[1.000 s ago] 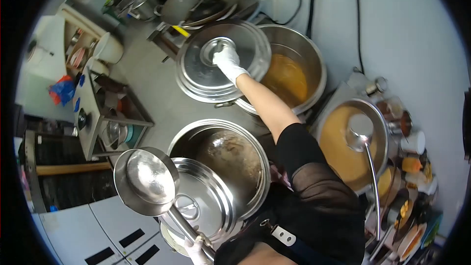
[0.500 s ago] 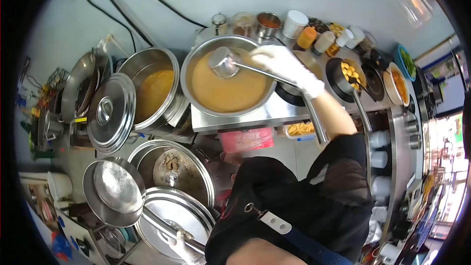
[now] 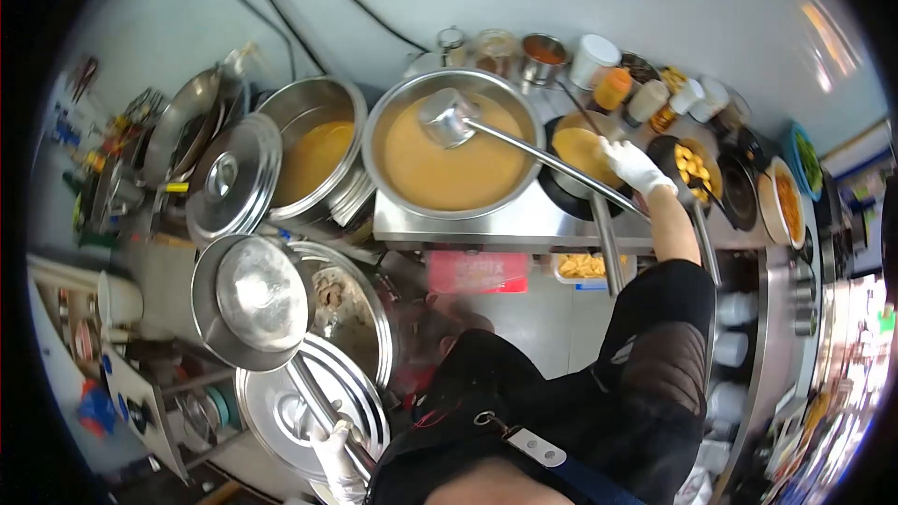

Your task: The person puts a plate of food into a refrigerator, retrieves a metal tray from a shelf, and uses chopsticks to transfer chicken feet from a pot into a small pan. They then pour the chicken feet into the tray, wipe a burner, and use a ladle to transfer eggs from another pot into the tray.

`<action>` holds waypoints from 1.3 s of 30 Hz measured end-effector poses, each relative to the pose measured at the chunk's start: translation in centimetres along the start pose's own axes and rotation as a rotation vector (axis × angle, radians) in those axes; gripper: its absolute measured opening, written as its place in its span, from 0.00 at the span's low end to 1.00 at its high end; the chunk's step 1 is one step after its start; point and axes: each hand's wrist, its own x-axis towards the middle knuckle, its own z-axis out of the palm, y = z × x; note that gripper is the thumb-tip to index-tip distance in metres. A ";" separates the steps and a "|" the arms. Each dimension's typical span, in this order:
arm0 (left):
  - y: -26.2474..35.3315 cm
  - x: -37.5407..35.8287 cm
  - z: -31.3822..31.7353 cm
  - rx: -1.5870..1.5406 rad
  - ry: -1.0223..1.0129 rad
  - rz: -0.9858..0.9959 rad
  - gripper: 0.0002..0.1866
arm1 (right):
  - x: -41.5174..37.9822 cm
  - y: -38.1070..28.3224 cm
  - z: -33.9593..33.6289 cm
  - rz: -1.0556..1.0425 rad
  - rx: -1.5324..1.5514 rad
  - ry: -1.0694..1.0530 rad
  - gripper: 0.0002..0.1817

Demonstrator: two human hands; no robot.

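Note:
My left hand [image 3: 339, 460], white-gloved, is closed round the long handle of a steel saucepan [image 3: 208, 313]. The saucepan hangs tilted over a lidded pot, and no food shows in it. A long-handled dipper [image 3: 561, 165] lies across a wide steel basin [image 3: 374, 168] of light brown broth, its cup at the broth's surface. My right hand [image 3: 634, 166], also gloved, is over a handled pot of yellow-brown liquid [image 3: 582, 148]. Its fingers are pinched at the lower end of a thin dark stick [image 3: 582, 107], which leans on the pot's far rim.
Left of the basin stands a tall stockpot [image 3: 360, 103] with a lid [image 3: 234, 178] leaning against it. A pan of yellow pieces [image 3: 692, 166] sits right of my right hand. Jars and bottles [image 3: 613, 89] line the wall. Below the counter are a red box [image 3: 477, 273] and another lid [image 3: 323, 383].
My right hand has left the dipper's handle and moved right and down to the handled pot. My left hand has raised the saucepan forward. The view has shifted slightly.

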 end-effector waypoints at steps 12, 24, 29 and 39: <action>-0.9 -0.3 -4.5 -0.103 0.105 -0.086 0.23 | -1.7 2.7 -10.3 0.097 0.033 -0.200 0.29; -0.6 -0.8 -6.3 -0.157 0.137 -0.107 0.19 | 11.6 -20.3 -29.6 0.138 1.115 0.893 0.13; 1.4 0.1 -4.7 -0.165 0.234 -0.192 0.19 | 22.1 -32.3 -28.8 -0.125 1.523 0.610 0.10; 1.7 3.3 -1.9 -0.217 0.374 -0.255 0.17 | 48.4 -46.7 -8.9 0.224 1.504 0.224 0.10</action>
